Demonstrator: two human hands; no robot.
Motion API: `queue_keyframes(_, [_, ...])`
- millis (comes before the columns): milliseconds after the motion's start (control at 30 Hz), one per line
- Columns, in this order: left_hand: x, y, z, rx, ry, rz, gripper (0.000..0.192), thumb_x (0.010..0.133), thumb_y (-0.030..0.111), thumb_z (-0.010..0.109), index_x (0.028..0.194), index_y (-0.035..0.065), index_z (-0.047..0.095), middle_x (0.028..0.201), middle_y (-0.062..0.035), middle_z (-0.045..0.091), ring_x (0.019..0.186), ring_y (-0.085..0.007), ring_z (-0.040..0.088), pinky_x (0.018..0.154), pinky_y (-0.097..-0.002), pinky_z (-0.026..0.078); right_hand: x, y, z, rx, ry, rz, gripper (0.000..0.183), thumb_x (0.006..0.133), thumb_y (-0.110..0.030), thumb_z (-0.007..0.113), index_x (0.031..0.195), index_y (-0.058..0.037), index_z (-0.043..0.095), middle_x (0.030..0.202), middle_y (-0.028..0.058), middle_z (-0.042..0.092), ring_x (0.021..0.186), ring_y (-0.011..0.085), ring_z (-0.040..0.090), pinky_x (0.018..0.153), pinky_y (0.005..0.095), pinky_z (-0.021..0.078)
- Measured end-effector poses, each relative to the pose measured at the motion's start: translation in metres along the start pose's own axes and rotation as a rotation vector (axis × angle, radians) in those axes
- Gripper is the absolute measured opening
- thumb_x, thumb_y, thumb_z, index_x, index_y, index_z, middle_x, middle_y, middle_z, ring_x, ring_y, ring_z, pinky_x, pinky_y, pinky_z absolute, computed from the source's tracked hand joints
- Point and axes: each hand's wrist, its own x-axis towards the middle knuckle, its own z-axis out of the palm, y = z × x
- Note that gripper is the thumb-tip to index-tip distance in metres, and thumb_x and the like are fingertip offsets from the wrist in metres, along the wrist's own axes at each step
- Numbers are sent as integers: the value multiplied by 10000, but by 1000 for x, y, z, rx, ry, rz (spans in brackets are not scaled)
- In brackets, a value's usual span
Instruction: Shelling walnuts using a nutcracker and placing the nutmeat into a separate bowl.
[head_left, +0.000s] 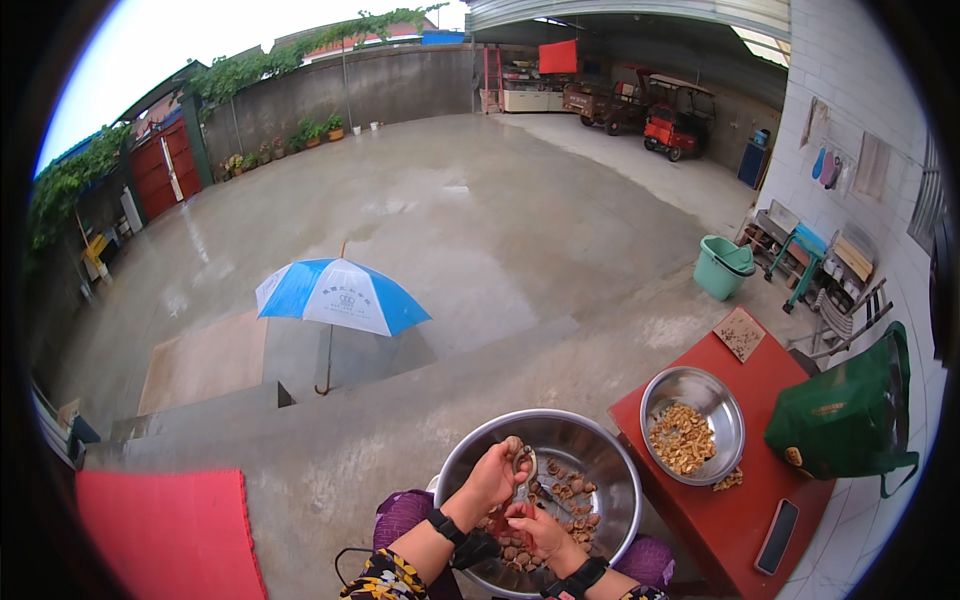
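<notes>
Over a large stainless steel basin on the lap, my left hand holds a walnut by the jaws of a plier-like nutcracker. My right hand is closed around its red handles, just below and to the right of my left hand. Whole walnuts and broken shells lie in the basin beneath both hands. To the right, a steel bowl of shelled walnut kernels stands on a red table. A few kernels lie beside the bowl.
The table also bears a green bag, a smartphone and a patterned card. A green bucket stands beyond it. An open blue-and-white umbrella rests near the step, and a red mat lies at left.
</notes>
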Motion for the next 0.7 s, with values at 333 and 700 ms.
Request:
queue_keyframes(333, [3, -1, -3, 691, 45, 314, 296, 771, 37, 512, 1052, -1, 429, 921, -31, 509, 806, -88, 499, 738, -219, 421, -4, -16, -22, -1027, 377, -453, 157, 662, -45, 512, 813, -7, 490, 761, 44, 514, 720, 130, 497, 663, 242, 397])
queue_keyframes(700, [10, -7, -14, 729, 44, 333, 237, 694, -49, 561, 898, 5, 453, 821, -14, 514, 751, -73, 507, 685, -205, 441, -5, -30, -12, -1031, 285, -503, 261, 658, -46, 507, 909, 26, 493, 924, 79, 488, 860, 168, 493, 756, 261, 386])
